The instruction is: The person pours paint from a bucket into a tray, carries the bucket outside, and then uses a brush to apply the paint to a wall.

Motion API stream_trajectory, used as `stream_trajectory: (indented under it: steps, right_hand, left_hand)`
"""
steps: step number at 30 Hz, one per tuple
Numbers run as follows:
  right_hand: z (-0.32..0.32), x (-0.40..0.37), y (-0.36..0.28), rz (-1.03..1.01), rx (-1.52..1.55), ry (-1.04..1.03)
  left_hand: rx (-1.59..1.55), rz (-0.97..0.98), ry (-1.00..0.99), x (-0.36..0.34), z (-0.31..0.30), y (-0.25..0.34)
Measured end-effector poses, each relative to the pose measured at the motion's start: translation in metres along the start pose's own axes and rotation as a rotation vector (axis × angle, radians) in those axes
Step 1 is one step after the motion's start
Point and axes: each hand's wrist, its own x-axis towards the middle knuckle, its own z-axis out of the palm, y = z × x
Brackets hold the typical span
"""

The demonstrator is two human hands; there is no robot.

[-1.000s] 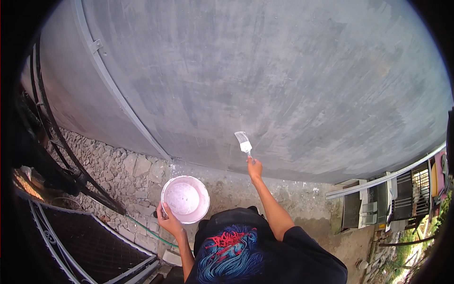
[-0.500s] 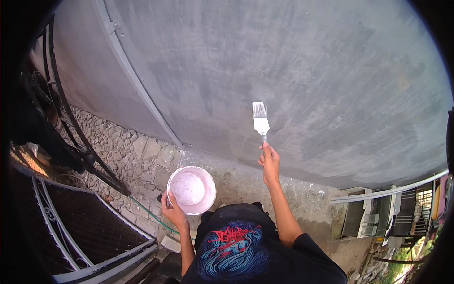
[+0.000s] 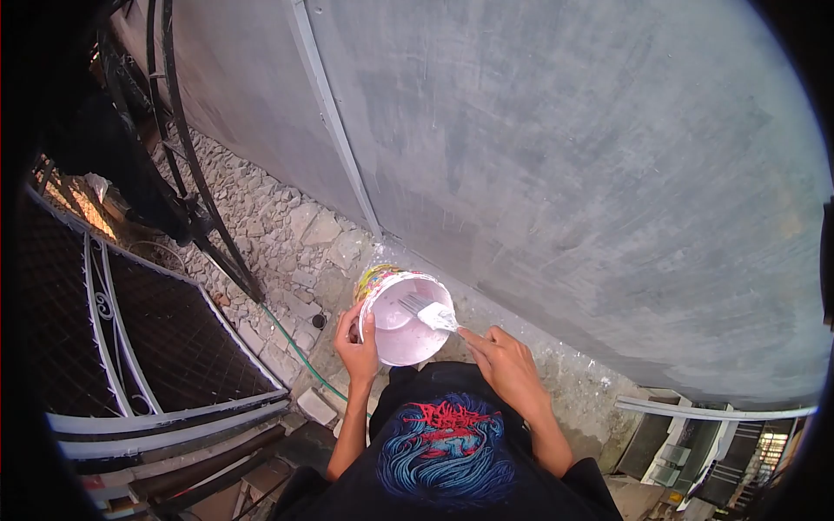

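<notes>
My left hand grips the side of a paint bucket, its thumb over the rim and the fingers around the outside. The bucket is tilted so its pale, whitish-pink inside faces me, and a colourful label shows on its outer wall. In my right hand is a paintbrush, held by its handle. White paint coats the brush's ferrule, and its bristles point left, inside the bucket's mouth. Beyond both hands stands a grey wall with streaky brush marks.
A thin pipe runs down the wall. Rubble covers the ground at left, beside a black curved metal frame and a metal gate. A green hose lies near the bucket. White paint spots mark the ground along the wall's foot.
The paintbrush has come down from the wall into the bucket's mouth in my right hand. My left hand has brought the bucket nearer the right hand, and the view has turned.
</notes>
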Motion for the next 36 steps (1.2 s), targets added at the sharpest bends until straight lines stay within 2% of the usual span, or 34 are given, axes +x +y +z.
stream_trajectory:
  steps: [4, 6, 7, 9, 15, 22, 24, 28, 31, 33, 36]
  right_hand:
    - [0.046, 0.018, -0.006, -0.016, -0.188, 0.05]
    - [0.067, 0.024, -0.005, -0.055, -0.253, 0.091]
    - [0.069, 0.024, -0.007, -0.06, -0.25, 0.087]
    - [0.068, 0.025, -0.012, -0.101, -0.263, -0.064]
    - [0.069, 0.017, -0.014, -0.106, -0.198, -0.192]
    - [0.051, 0.023, -0.02, -0.076, -0.159, -0.046]
    - [0.058, 0.028, -0.016, -0.106, -0.247, 0.027]
    - [0.08, 0.022, -0.013, -0.089, -0.246, -0.106]
    - [0.085, 0.017, -0.017, -0.008, -0.188, -0.215]
    - [0.09, 0.017, -0.008, -0.075, 0.005, -0.19]
    - [0.072, 0.021, -0.014, -0.027, 0.069, -0.118]
  left_hand:
    - [0.037, 0.024, -0.069, -0.005, 0.004, 0.003]
    - [-0.028, -0.028, -0.097, -0.011, 0.005, 0.003]
    - [-0.024, -0.029, -0.091, -0.012, 0.004, 0.002]
    - [0.023, -0.031, -0.083, -0.013, 0.002, 0.003]
    - [-0.041, 0.089, -0.002, -0.008, 0.0, 0.002]
    - [-0.008, 0.057, 0.009, -0.005, -0.006, 0.007]
    - [-0.024, 0.093, 0.026, -0.005, -0.004, 0.006]
    - [0.011, 0.076, 0.04, -0.005, -0.004, 0.005]
    - [0.051, 0.1, 0.028, -0.007, -0.006, 0.002]
    - [0.066, 0.135, 0.028, -0.006, -0.005, 0.0]
    - [0.063, 0.107, 0.03, -0.004, -0.007, 0.0]
